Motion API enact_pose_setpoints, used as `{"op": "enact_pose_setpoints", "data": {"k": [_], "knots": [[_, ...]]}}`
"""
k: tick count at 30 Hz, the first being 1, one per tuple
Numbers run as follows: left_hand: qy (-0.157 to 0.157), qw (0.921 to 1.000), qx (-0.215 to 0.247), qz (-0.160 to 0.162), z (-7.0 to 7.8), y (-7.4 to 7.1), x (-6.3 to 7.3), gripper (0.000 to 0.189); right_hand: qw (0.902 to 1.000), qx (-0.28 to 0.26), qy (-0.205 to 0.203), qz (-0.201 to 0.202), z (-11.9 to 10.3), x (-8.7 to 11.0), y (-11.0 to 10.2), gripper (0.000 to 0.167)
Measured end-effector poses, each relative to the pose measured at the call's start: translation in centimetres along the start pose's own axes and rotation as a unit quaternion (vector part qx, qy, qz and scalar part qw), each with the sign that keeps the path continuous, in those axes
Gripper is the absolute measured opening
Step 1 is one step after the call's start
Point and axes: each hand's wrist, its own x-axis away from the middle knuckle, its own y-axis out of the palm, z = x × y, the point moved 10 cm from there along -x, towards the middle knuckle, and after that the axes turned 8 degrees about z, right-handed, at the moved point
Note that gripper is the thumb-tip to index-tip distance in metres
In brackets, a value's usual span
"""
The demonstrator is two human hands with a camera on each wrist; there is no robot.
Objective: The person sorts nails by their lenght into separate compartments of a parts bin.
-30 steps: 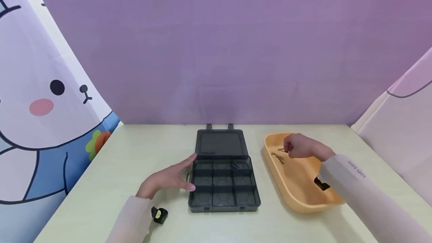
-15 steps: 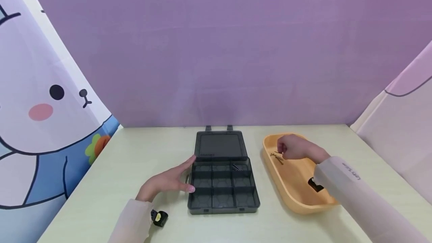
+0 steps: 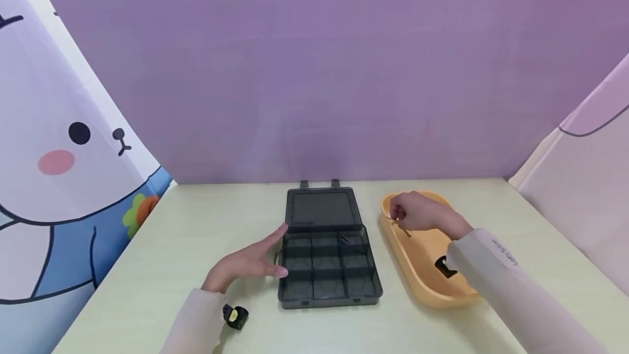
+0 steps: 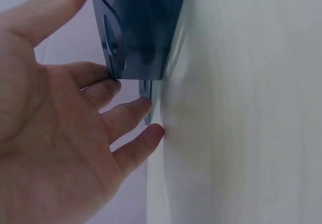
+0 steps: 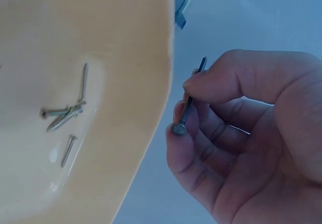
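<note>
My right hand (image 3: 417, 212) is over the left side of the orange tray (image 3: 417, 283) in the head view. Between thumb and index finger it pinches a dark nail (image 5: 187, 108), flat head toward the camera in the right wrist view. Several screws (image 5: 68, 116) lie in the tray below. My left hand (image 3: 250, 261) spreads its fingers along the left side of a dark, see-through compartment box (image 3: 329, 304). Its thumb and fingertips touch the box's edge in the left wrist view. Several thin dark pieces, probably nails (image 3: 346, 240), lie in the box's back right compartment.
The box's lid (image 3: 323, 209) lies folded back behind it, its two latches toward the purple backdrop (image 3: 314, 70). Pale tabletop (image 3: 236, 206) shows around both containers. A cartoon-printed cloth (image 3: 98, 190) hangs at the left.
My right hand has moved left across the tray toward its left rim, coming over the screws there. My left hand has stayed at the box's left side.
</note>
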Motion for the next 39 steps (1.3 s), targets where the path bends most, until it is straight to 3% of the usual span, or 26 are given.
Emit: {"op": "enact_pose_setpoints", "data": {"k": [7,18,39], "knots": [[0.001,1.0000,-0.004,-0.002,-0.1,0.0,-0.1,0.102,0.9995,-0.019,0.022,-0.016,-0.9,-0.7,0.3,0.015],[-0.001,1.0000,0.002,0.001,-0.1,-0.4,0.3,0.102,0.9996,-0.025,0.006,-0.015,-3.3,-2.8,0.9,0.012],[-0.003,1.0000,-0.007,0.006,0.1,-0.2,0.0,0.102,0.9988,-0.038,0.004,-0.029,-3.7,-4.5,2.6,0.015]]}}
